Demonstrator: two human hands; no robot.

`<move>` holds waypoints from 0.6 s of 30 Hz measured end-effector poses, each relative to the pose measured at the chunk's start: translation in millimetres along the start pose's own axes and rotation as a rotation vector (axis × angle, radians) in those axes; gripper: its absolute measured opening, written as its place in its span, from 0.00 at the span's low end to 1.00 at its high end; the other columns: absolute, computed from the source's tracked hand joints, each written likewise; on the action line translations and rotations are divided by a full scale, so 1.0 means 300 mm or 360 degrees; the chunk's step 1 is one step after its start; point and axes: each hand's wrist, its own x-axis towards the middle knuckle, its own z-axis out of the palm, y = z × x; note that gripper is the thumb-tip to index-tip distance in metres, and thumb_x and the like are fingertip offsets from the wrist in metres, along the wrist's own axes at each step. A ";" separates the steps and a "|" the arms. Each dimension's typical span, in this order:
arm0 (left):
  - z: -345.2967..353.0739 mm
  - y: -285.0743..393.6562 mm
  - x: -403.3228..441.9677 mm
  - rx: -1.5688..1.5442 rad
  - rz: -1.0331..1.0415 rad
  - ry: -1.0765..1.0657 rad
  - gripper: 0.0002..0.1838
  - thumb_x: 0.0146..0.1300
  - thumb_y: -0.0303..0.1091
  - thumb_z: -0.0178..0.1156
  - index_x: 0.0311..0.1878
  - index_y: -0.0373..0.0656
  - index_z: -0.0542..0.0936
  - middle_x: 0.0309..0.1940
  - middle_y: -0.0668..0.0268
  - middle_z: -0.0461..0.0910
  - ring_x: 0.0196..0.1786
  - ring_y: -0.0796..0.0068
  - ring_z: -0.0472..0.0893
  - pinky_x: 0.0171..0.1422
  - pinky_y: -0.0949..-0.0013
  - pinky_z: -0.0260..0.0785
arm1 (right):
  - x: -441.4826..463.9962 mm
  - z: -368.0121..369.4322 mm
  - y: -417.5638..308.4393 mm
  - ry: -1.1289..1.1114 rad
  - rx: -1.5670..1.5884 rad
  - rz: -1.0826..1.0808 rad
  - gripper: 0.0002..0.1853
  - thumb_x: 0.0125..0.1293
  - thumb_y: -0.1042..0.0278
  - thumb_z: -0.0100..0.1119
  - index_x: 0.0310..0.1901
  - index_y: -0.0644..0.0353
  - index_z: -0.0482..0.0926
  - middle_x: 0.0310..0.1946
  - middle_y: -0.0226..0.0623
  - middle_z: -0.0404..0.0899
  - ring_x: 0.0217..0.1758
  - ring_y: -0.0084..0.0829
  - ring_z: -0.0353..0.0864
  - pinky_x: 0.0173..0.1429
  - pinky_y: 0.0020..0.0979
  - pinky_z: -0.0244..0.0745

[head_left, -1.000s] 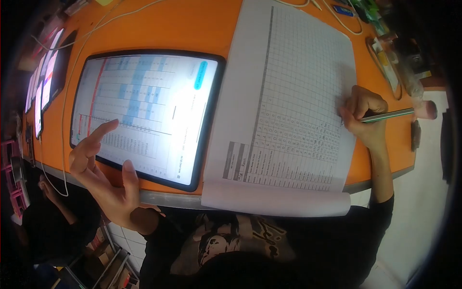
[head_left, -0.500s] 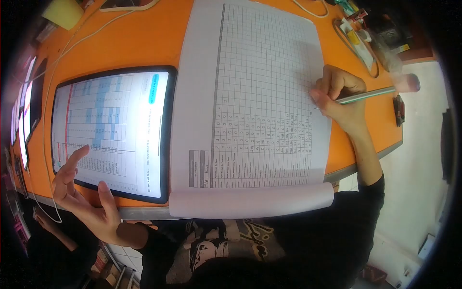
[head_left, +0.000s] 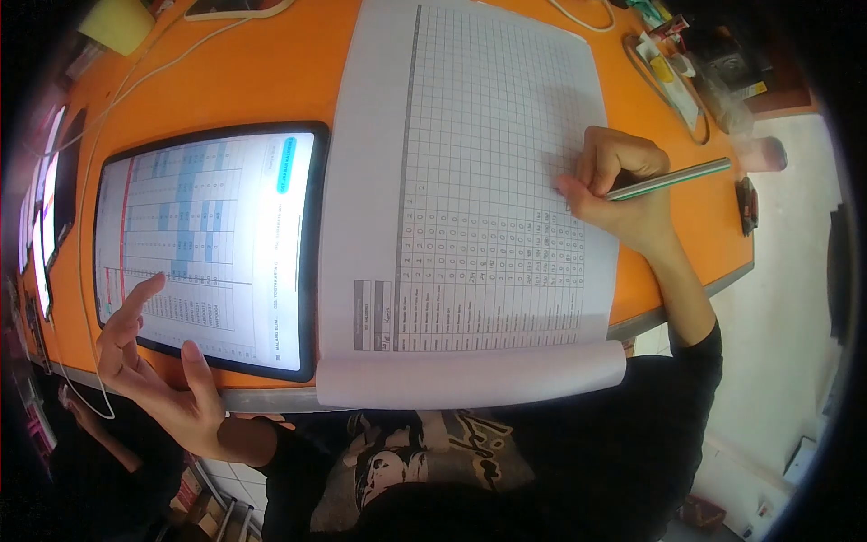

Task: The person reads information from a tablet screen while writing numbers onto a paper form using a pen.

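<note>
Two-handed work at an orange table, seen from above. The right hand is closed around a green-striped pen, thumb and fingers pinched near its writing end. It rests over the far-right part of a printed sheet; whether the tip meets the paper cannot be told, as the fingers hide it. The left hand holds nothing: its index finger reaches over the tablet, the other fingers loosely bent and the thumb apart, near the tablet's lower edge. Contact with the glass cannot be confirmed.

The tablet, showing a table of figures, lies flat just beside the sheet. The sheet's near edge curls into a roll; handwritten figures fill columns beside the row labels, and the grid beyond is largely unmarked. At the lower left is another person's hand, well apart.

The step in hand, as judged here, is handwriting in the grid with the tablet as reference. A further entry would call for the correct cell, a light pinch and a flat sheet.
</note>
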 end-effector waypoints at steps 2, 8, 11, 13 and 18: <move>-0.002 -0.002 -0.003 0.0017 -0.0002 -0.0011 0.22 0.56 0.37 0.54 0.52 0.51 0.59 0.50 0.56 0.77 0.55 0.64 0.73 0.61 0.55 0.59 | 0.000 -0.003 0.004 0.0002 -0.0015 -0.0024 0.21 0.44 0.86 0.65 0.13 0.58 0.59 0.15 0.28 0.66 0.18 0.16 0.65 0.23 0.19 0.57; -0.004 -0.002 0.000 0.0010 0.0072 -0.0048 0.19 0.62 0.39 0.51 0.52 0.48 0.59 0.53 0.54 0.75 0.57 0.62 0.72 0.58 0.54 0.58 | 0.001 0.000 0.000 0.0011 -0.0020 -0.0020 0.21 0.44 0.86 0.64 0.13 0.58 0.58 0.15 0.28 0.65 0.18 0.17 0.63 0.23 0.20 0.56; -0.002 0.010 0.012 -0.0061 0.0045 -0.0038 0.20 0.57 0.37 0.53 0.51 0.48 0.59 0.50 0.52 0.76 0.56 0.62 0.72 0.58 0.56 0.58 | 0.000 0.000 -0.007 0.0038 0.0029 0.0048 0.21 0.44 0.87 0.62 0.14 0.59 0.57 0.15 0.28 0.64 0.18 0.17 0.62 0.24 0.20 0.55; -0.004 0.022 0.019 -0.0073 0.0003 -0.0042 0.22 0.53 0.34 0.54 0.50 0.47 0.59 0.48 0.50 0.76 0.54 0.63 0.73 0.59 0.58 0.57 | -0.002 0.008 -0.015 0.0054 0.0107 0.0113 0.21 0.44 0.88 0.61 0.14 0.58 0.56 0.15 0.28 0.64 0.19 0.17 0.62 0.24 0.20 0.55; 0.010 0.025 0.019 -0.0258 0.0021 0.0064 0.27 0.47 0.29 0.56 0.52 0.43 0.59 0.46 0.50 0.76 0.50 0.65 0.70 0.55 0.63 0.56 | 0.003 0.013 -0.024 0.0090 -0.0086 0.0029 0.21 0.44 0.89 0.59 0.15 0.57 0.57 0.16 0.27 0.62 0.20 0.16 0.62 0.25 0.20 0.55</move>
